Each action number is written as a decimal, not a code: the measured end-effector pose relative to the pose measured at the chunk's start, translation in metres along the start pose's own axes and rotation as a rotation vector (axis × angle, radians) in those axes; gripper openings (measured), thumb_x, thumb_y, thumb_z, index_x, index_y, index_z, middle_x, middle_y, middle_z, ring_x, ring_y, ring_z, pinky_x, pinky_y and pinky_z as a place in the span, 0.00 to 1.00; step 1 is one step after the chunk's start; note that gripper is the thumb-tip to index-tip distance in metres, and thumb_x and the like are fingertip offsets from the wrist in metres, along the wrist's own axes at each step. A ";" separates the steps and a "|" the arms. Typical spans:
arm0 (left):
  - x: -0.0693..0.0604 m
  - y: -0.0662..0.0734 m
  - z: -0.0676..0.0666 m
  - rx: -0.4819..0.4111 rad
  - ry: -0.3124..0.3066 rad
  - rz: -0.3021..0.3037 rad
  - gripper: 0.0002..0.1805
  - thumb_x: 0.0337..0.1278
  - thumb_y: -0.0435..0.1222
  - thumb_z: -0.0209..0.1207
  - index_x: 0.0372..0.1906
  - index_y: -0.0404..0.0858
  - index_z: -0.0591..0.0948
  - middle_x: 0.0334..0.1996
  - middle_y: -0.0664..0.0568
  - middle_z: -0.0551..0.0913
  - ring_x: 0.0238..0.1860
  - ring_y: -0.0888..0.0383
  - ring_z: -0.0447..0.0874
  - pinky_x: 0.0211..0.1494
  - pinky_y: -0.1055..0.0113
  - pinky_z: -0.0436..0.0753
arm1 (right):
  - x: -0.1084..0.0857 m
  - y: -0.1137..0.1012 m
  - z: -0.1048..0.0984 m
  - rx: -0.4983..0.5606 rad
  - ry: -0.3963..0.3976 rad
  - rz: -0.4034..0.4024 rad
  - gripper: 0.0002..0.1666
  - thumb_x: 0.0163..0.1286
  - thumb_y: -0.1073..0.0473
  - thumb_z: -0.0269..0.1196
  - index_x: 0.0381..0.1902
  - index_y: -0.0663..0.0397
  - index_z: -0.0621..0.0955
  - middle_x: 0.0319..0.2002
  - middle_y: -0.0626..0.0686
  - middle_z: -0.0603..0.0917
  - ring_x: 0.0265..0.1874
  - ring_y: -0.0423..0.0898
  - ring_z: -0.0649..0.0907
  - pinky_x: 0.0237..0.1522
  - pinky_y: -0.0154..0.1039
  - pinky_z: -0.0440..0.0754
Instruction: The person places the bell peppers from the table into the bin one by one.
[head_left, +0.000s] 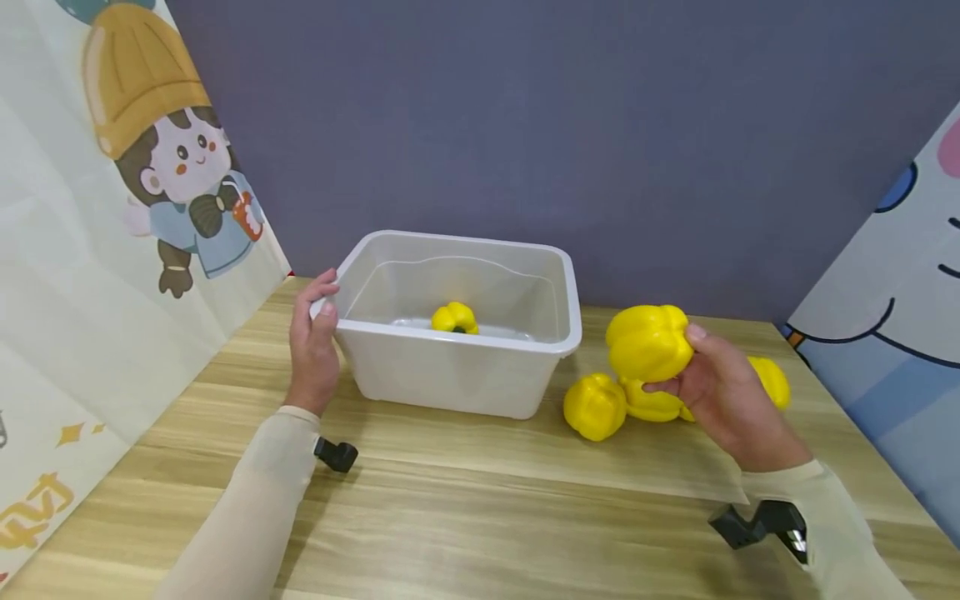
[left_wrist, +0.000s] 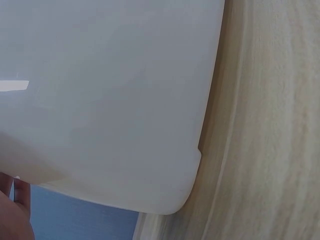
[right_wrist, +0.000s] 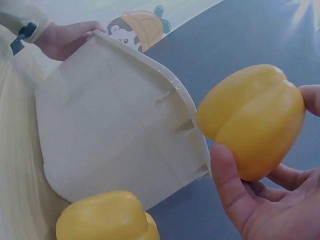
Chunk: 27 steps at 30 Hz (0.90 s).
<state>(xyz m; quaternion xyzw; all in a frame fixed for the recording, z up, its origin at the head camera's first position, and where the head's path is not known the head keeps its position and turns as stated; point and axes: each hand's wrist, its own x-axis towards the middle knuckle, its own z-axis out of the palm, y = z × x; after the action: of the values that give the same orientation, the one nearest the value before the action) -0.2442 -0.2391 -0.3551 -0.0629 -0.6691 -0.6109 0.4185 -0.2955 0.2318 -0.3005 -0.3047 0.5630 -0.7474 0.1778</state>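
The lifted pepper [head_left: 648, 343] is in the air, to the right of the white box [head_left: 450, 375]. The right hand [head_left: 731, 396] has it between thumb and fingers, opened only so wide as its yellow body requires. The skin looks smooth, so in my opinion the hold should be firm but not squeezing, because such a round shape can slip out. Under it, the front pepper [head_left: 595, 407] lies on the tabletop [head_left: 465, 508], with a second pepper [head_left: 651, 403] just beside; it is better to lift upwards first, so that these do not roll. A third pepper [head_left: 770, 382] is partly hidden behind the right hand. Inside the box, on its bottom, I see one more pepper [head_left: 453, 317]. The left hand [head_left: 311, 346] is curled over the box's left rim. This is a good support, I think, provided that it does not tilt the box. Behind everything is a grey-blue wall [head_left: 525, 125].
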 end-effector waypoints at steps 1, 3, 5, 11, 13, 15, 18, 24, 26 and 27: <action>0.000 -0.001 0.000 0.002 0.002 0.002 0.21 0.69 0.36 0.45 0.57 0.23 0.70 0.68 0.46 0.71 0.72 0.51 0.61 0.71 0.61 0.60 | 0.001 0.000 0.001 -0.003 0.004 0.002 0.24 0.83 0.54 0.35 0.65 0.56 0.70 0.54 0.51 0.81 0.47 0.46 0.83 0.45 0.42 0.84; 0.000 -0.002 0.000 0.003 0.004 0.005 0.21 0.69 0.36 0.45 0.57 0.23 0.70 0.68 0.46 0.71 0.72 0.51 0.62 0.71 0.61 0.60 | 0.005 0.000 0.003 -0.011 0.010 0.001 0.24 0.83 0.53 0.35 0.64 0.55 0.70 0.54 0.51 0.81 0.47 0.45 0.83 0.45 0.41 0.84; 0.000 -0.002 0.001 0.010 0.007 -0.003 0.22 0.69 0.36 0.45 0.57 0.23 0.70 0.68 0.46 0.71 0.72 0.52 0.62 0.71 0.61 0.60 | 0.008 0.000 0.005 -0.015 0.010 -0.006 0.24 0.84 0.53 0.35 0.64 0.55 0.70 0.53 0.51 0.81 0.46 0.46 0.83 0.45 0.41 0.84; 0.000 -0.007 -0.002 0.020 0.008 0.009 0.22 0.69 0.38 0.45 0.58 0.25 0.71 0.68 0.49 0.71 0.72 0.53 0.62 0.71 0.61 0.60 | 0.019 0.000 0.011 0.012 0.007 -0.027 0.23 0.84 0.52 0.36 0.64 0.55 0.70 0.53 0.51 0.81 0.44 0.45 0.84 0.44 0.40 0.84; 0.000 -0.007 -0.001 0.017 0.004 0.017 0.22 0.69 0.38 0.45 0.58 0.25 0.71 0.68 0.49 0.71 0.72 0.53 0.62 0.71 0.61 0.61 | 0.021 0.000 0.012 0.020 0.003 -0.034 0.23 0.84 0.53 0.36 0.64 0.55 0.70 0.53 0.51 0.81 0.44 0.45 0.84 0.44 0.40 0.84; 0.000 -0.008 0.001 0.020 0.003 0.026 0.22 0.69 0.38 0.45 0.58 0.25 0.71 0.68 0.48 0.71 0.71 0.53 0.63 0.71 0.61 0.61 | 0.021 -0.001 0.011 0.023 -0.003 -0.038 0.23 0.84 0.53 0.36 0.65 0.56 0.70 0.53 0.51 0.81 0.45 0.45 0.83 0.45 0.40 0.84; 0.001 -0.008 0.002 0.030 0.009 0.030 0.22 0.69 0.38 0.45 0.58 0.26 0.71 0.68 0.47 0.71 0.71 0.53 0.63 0.70 0.62 0.62 | 0.024 -0.002 0.012 0.025 -0.003 -0.034 0.23 0.84 0.52 0.36 0.66 0.55 0.68 0.54 0.51 0.79 0.46 0.45 0.82 0.45 0.40 0.83; 0.001 -0.009 0.000 0.051 0.028 0.029 0.22 0.69 0.39 0.45 0.58 0.27 0.72 0.68 0.48 0.72 0.71 0.53 0.63 0.71 0.62 0.61 | 0.035 -0.001 0.016 0.078 -0.003 -0.048 0.22 0.83 0.52 0.38 0.66 0.55 0.67 0.55 0.53 0.77 0.46 0.46 0.81 0.46 0.40 0.83; 0.001 -0.009 0.000 0.042 0.033 0.030 0.22 0.68 0.39 0.46 0.57 0.27 0.73 0.68 0.47 0.72 0.71 0.53 0.63 0.71 0.61 0.61 | 0.039 -0.001 0.019 0.099 -0.003 -0.051 0.22 0.83 0.52 0.39 0.66 0.55 0.67 0.54 0.53 0.77 0.46 0.47 0.81 0.46 0.40 0.83; 0.001 -0.008 0.000 0.035 0.033 0.028 0.21 0.68 0.38 0.46 0.57 0.28 0.73 0.68 0.47 0.72 0.71 0.52 0.63 0.71 0.61 0.61 | 0.040 0.000 0.021 0.109 -0.003 -0.053 0.22 0.83 0.52 0.39 0.65 0.55 0.67 0.54 0.52 0.77 0.46 0.47 0.81 0.46 0.40 0.83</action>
<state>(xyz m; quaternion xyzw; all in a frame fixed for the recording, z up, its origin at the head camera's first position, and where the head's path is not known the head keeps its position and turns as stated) -0.2493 -0.2416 -0.3609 -0.0546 -0.6719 -0.5940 0.4389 -0.3118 0.1923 -0.2861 -0.3103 0.5131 -0.7809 0.1752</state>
